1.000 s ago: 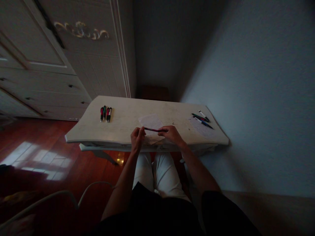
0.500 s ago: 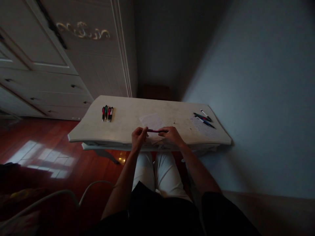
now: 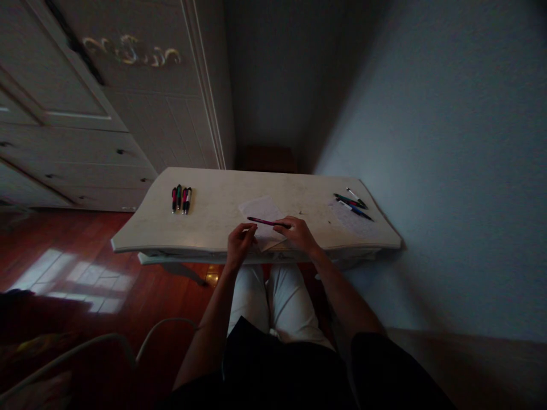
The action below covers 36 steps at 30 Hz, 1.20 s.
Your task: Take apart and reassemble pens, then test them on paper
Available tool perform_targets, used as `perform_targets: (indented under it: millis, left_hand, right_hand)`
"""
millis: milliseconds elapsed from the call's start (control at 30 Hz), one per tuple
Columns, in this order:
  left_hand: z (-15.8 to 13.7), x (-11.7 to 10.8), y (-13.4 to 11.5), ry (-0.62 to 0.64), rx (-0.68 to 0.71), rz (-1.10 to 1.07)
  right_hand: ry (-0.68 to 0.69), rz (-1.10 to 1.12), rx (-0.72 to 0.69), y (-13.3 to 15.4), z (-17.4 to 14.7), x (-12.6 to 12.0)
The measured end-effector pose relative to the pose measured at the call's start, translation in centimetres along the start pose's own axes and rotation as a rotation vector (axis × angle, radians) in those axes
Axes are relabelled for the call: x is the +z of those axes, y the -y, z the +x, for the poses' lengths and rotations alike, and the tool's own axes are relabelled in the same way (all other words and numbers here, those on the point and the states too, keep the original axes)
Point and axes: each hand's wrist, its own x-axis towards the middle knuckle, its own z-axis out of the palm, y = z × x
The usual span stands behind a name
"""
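A dark pink pen (image 3: pixel 261 220) is pinched at its right end by my right hand (image 3: pixel 294 232), and its other end points left, free in the air. My left hand (image 3: pixel 240 244) is closed just below the pen's free end, apart from it. Its thumb and fingers are pressed together, and whatever may be between them is too small to make out. Beneath both hands lies a sheet of paper (image 3: pixel 260 204) near the front edge of the white table (image 3: pixel 213 228).
Several pens (image 3: pixel 179 197) stand side by side at the table's left. On the right, more pens (image 3: pixel 354 209) lie over a second written sheet (image 3: pixel 356 225). A white cabinet (image 3: pixel 171 125) rises behind on the left; a wall (image 3: pixel 448 171) borders the right.
My left hand has let go of the pen's left end and sits slightly lower. The pen, still in my right hand, now tilts with its left end raised.
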Motion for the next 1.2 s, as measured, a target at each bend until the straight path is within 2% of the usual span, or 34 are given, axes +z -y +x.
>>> perform_targets:
  millis: [167, 367, 700, 933, 1033, 1200]
  left_hand:
    - [0.1, 0.2, -0.1, -0.072, 0.000, -0.066]
    - [0.1, 0.3, -0.2, -0.003, 0.011, -0.059]
    - [-0.1, 0.6, -0.4, 0.013, 0.003, 0.044]
    - [0.0, 1.3, -0.6, -0.100, -0.082, 0.124]
    - [0.3, 1.1, -0.5, -0.065, -0.106, 0.097]
    - [0.3, 0.0, -0.5, 0.069, -0.012, -0.012]
  right_hand:
    - [0.007, 0.008, -0.030, -0.1, 0.0, 0.0]
    - [0.042, 0.054, -0.030, -0.1, -0.1, 0.2]
    - [0.032, 0.085, -0.084, -0.8, -0.4, -0.2]
    - [0.039, 0.116, -0.162, -1.3, -0.5, -0.1]
    - [0.018, 0.137, -0.161, -1.7, -0.4, 0.0]
    - [-0.012, 0.162, -0.080, -1.8, -0.3, -0.2]
